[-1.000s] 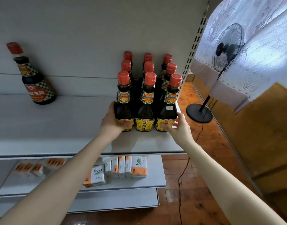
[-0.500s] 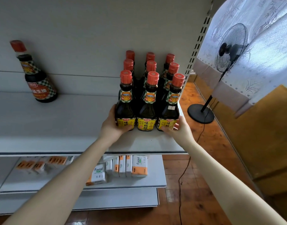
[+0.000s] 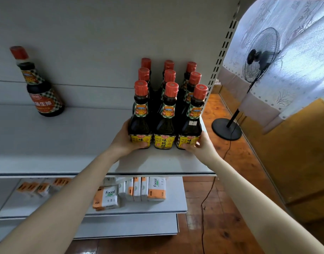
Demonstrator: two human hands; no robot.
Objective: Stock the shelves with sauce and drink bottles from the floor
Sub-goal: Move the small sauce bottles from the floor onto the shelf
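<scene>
Nine sauce bottles [image 3: 164,125] stand upright in a tight three-by-three block at the right end of the upper shelf [image 3: 65,143]. Each is dark glossy glass with a squat round belly, a narrow neck, a ribbed red cap, a checked neck band and a yellow label around the base. The left hand [image 3: 127,139] grips the front-left bottle [image 3: 139,125] low down, thumb curled across its yellow label and palm against its outer side. The right hand [image 3: 203,146] holds the front-right bottle [image 3: 191,125] in the same manner, fingers curled onto the lower edge of its label. Both bare forearms reach up from below.

Well apart on the left, a lone bottle [image 3: 42,88] of similar shape with an orange label stands near the back panel. The shelf is smooth matte grey metal, and a slotted upright [image 3: 219,57] runs along its right side. On the shelf beneath, soft white-and-orange tissue packs [image 3: 155,187] stand in a row. To the right are a reddish wooden floor [image 3: 230,180], a black pedestal fan [image 3: 258,55] with a wire cage and round base, and a pale patterned curtain [image 3: 304,43].
</scene>
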